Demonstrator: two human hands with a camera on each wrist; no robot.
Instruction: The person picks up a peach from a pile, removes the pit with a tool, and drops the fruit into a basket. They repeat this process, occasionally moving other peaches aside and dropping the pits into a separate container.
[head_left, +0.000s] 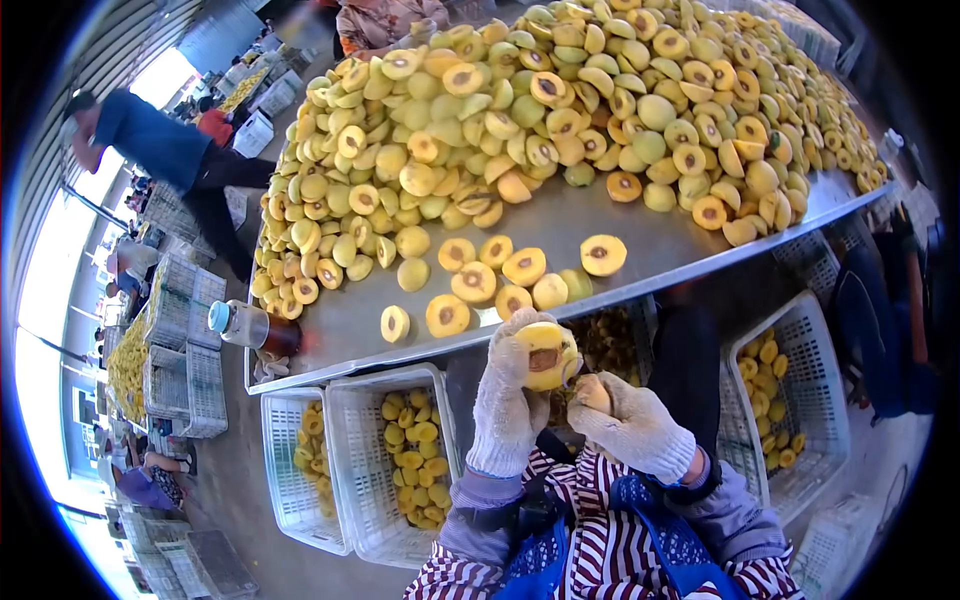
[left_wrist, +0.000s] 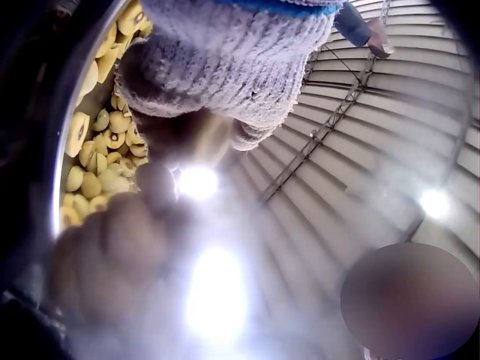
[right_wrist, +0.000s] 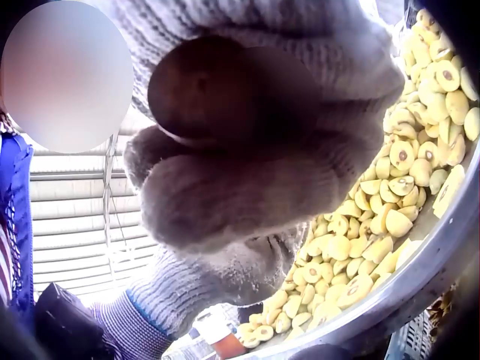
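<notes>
The gloved left hand [head_left: 503, 405] [left_wrist: 225, 64] grips a yellow halved fruit [head_left: 548, 357] just off the table's front edge, its brown centre facing up. Close beside it, the gloved right hand [head_left: 640, 428] [right_wrist: 240, 191] curls its fingers round a tan rounded thing [head_left: 593, 394], which looks like a handle end. Its far end is hidden between the hands. Low in the right wrist view, the left glove [right_wrist: 225, 274] appears behind the right fingers. Several loose halves, one of them a cut half [head_left: 447, 315], lie on the metal table [head_left: 370, 352] beyond the hands.
A large heap of halved fruit [head_left: 440, 130] covers the table's back. A bottle of dark liquid [head_left: 255, 328] lies at its left corner. Below the edge stand white crates [head_left: 345, 480] [head_left: 838, 400] holding fruit pieces. A person in dark clothes [head_left: 160, 140] is at the left.
</notes>
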